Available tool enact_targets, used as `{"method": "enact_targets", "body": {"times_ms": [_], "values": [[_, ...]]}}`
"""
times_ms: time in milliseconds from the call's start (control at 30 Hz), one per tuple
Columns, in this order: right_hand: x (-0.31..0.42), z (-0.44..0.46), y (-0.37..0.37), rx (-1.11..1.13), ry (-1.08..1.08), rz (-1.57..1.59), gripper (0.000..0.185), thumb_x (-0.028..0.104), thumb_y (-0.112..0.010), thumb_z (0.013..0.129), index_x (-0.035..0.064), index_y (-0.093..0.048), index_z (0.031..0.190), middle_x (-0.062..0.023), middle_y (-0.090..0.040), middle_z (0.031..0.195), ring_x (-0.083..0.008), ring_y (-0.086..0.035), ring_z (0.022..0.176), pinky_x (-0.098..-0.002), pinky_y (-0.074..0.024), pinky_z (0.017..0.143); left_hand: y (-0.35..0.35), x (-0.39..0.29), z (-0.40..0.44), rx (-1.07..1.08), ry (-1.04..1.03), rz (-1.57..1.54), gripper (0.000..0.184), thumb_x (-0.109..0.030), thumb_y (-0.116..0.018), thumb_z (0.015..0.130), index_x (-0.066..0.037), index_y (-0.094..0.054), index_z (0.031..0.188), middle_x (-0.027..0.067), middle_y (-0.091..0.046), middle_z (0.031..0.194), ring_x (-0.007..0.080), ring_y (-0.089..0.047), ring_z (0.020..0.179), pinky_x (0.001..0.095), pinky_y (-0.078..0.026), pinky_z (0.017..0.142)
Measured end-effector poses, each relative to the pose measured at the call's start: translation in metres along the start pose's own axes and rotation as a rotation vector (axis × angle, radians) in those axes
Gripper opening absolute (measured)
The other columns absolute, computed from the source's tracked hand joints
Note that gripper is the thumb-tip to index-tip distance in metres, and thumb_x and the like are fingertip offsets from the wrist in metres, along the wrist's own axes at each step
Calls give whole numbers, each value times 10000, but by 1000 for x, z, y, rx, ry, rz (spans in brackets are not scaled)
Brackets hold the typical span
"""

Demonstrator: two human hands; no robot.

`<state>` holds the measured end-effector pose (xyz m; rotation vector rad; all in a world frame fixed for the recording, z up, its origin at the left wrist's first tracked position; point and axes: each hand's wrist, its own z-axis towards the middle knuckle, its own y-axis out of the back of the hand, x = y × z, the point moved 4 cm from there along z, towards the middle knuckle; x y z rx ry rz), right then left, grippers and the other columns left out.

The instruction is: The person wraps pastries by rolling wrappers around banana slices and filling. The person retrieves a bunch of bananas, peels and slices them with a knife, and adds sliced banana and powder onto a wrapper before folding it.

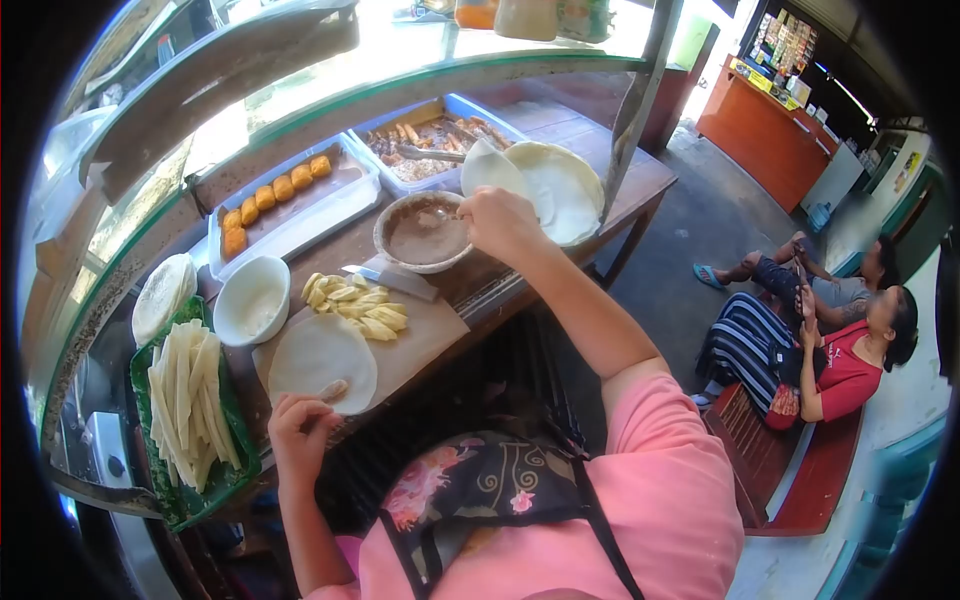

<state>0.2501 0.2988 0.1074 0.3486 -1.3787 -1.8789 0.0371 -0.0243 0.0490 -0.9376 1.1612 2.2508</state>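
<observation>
My right hand (503,228) pinches the edge of a thin, pale round wrapper (490,168), lifted beside a stack of wrappers (562,190). Just left of that hand is a bowl of brown paste (425,235). My left hand (302,428) has its fingers curled at the near edge of another round wrapper (318,355), which lies flat on a brown board (425,335). A small tan piece (333,390) shows at those fingertips; what it is I cannot make out. Behind the flat wrapper are sliced yellow pieces, likely banana (355,305), and a knife (395,278).
A green tray (150,400) of pale rolled sticks (190,400) and a white bowl (252,300) stand left. Farther back are a tray of browned rolls (265,200) and a blue-rimmed tray (450,110) with tongs. Two people sit on a red bench (760,470) at right.
</observation>
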Motion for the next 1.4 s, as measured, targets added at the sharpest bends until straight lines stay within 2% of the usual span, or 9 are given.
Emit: {"method": "enact_targets", "body": {"times_ms": [133, 200, 267, 500, 600, 700, 1067, 1267, 1400], "values": [[16, -14, 8, -382, 141, -307, 172, 191, -717, 816, 112, -757, 964, -101, -697, 943, -310, -671, 899, -424, -532, 797, 4, 11, 4, 69, 131, -159, 187, 146, -748, 643, 20, -670, 757, 63, -652, 807, 139, -606, 764, 255, -478, 630], [42, -24, 16, -510, 257, -89, 268, 212, -769, 777, 98, -734, 1017, -98, -696, 1011, -296, -659, 954, -419, -522, 842, 7, 23, 4, 114, 340, -342, 178, 157, -736, 653, 24, -672, 752, 53, -653, 821, 125, -608, 766, 253, -477, 636], [70, -34, 2, -196, 384, 308, 309, 187, -776, 770, 81, -718, 1055, -128, -673, 1112, -308, -640, 1018, -415, -506, 892, 9, 26, 6, 155, 474, -476, 159, 159, -727, 670, 27, -676, 743, 43, -652, 841, 113, -614, 779, 240, -476, 667], [172, -101, -51, 79, 655, 699, 416, 178, -789, 749, 64, -671, 1132, -101, -626, 1119, -307, -607, 1068, -414, -492, 914, 7, 44, 16, 30, 247, -316, 123, 104, -727, 726, 19, -652, 773, 26, -618, 819, 92, -567, 747, 236, -447, 672], [190, -110, -48, -252, 665, 669, 386, 153, -743, 756, 69, -659, 1123, -82, -608, 1107, -288, -593, 1049, -397, -484, 909, 5, 45, 19, -96, 152, -160, 114, 64, -724, 760, 15, -625, 786, 23, -596, 802, 96, -549, 732, 249, -439, 657], [208, -119, -67, -161, 807, 580, 286, 123, -670, 763, 58, -657, 1041, -72, -602, 1065, -271, -585, 1005, -382, -479, 900, 3, 35, 28, -132, 57, 34, 108, 27, -713, 794, 9, -606, 793, 34, -582, 806, 119, -539, 720, 261, -433, 647], [211, -95, -107, 46, 718, 594, 154, 85, -623, 765, 57, -660, 912, -86, -642, 926, -282, -614, 900, -388, -514, 797, 6, 19, 25, -283, -290, 317, 161, 47, -670, 790, -8, -650, 939, 113, -632, 836, 211, -619, 749, 321, -493, 707], [197, -77, -113, 80, 635, 838, 123, 97, -714, 789, 70, -681, 904, -100, -656, 871, -304, -649, 849, -397, -524, 752, 2, 21, 13, -75, 145, 26, 162, 53, -652, 809, -12, -650, 957, 112, -646, 834, 254, -645, 755, 332, -502, 698], [191, -65, -129, 129, 668, 837, 183, 128, -740, 791, 92, -686, 961, -111, -677, 914, -315, -664, 892, -417, -527, 789, 1, 51, 12, -28, -235, 311, 285, -18, -700, 815, -59, -629, 1088, 80, -675, 842, 245, -653, 754, 335, -518, 716]]}}
